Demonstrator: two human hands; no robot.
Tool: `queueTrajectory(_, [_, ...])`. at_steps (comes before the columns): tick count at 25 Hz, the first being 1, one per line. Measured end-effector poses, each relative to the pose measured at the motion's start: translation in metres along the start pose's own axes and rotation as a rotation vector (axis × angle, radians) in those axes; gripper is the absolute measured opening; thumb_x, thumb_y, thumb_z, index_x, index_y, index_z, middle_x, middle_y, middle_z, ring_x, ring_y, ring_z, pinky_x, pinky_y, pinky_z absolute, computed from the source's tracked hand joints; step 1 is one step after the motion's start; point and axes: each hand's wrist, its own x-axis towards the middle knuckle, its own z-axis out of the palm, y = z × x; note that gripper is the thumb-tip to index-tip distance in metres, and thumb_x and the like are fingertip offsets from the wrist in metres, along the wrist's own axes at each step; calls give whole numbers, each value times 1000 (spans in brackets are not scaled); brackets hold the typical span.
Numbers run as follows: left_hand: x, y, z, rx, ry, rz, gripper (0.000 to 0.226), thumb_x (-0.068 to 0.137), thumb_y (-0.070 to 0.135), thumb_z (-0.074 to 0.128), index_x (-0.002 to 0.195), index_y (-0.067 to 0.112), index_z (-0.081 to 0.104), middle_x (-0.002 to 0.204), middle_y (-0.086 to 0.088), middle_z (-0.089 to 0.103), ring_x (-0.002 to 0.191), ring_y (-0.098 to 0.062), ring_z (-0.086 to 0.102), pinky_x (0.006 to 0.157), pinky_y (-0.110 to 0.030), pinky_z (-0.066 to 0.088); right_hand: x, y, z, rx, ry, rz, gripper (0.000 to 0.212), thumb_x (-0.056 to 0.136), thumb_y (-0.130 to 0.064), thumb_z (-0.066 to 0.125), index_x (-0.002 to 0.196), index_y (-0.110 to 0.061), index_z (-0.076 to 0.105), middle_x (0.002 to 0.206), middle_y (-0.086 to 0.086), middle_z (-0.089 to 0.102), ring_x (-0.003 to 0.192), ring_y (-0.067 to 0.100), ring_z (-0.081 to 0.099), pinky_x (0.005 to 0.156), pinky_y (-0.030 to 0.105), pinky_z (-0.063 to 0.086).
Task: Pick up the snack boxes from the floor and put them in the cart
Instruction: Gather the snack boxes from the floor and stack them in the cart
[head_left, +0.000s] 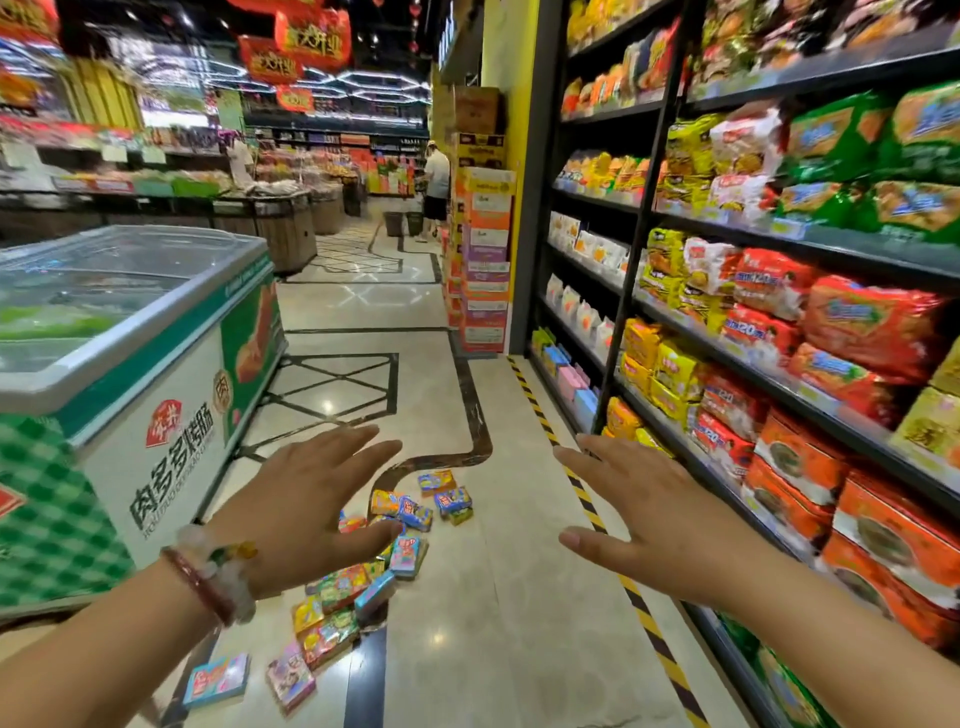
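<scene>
A: Both hands are out flat, fingers spread. The left hand (306, 499) and right hand (639, 512) hold nothing, and the boxes (363, 577) lie scattered on the floor (519, 597) below them.

B: What could go wrong?

A: No cart shows, so she may have to carry them. An armful of slick little boxes could spill again, or one get stepped on.

B: How many?

A: Roughly sixteen or more; overlaps hide some. Two hands.

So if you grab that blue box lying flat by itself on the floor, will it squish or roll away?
The blue box probably stays stiff, since its edges look straight. It lies flat, so it shouldn't roll. It looks thin and likely light. On the shiny floor it may slide when nudged.
</scene>
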Motion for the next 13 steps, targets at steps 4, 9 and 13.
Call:
queueTrajectory(4, [65,-56,20,8,-9,48,102,64,92,7,146,35,30,152,5,31,137,-19,34,108,-39,29,76,4,5,18,-7,25,78,78,-73,22,147,-47,-4,157,-18,-4,144,5,-4,115,26,2])
queueTrajectory(9, [127,-105,41,-7,-68,54,113,52,94,-11,148,41,14,157,10,16,143,-12,18,114,-34,17,156,22,17,8,-30,32,74,84,-70,25,148,-46,-4,158,-17,-1,144,7,-1,115,26,5])
queueTrajectory(13, [183,-140,67,-5,-79,53,114,49,93,-16,148,41,10,157,11,14,143,-11,16,115,-32,15,228,49,30,33,-45,29,72,87,-68,29,148,-46,-3,158,-18,-3,144,6,-3,115,26,4])
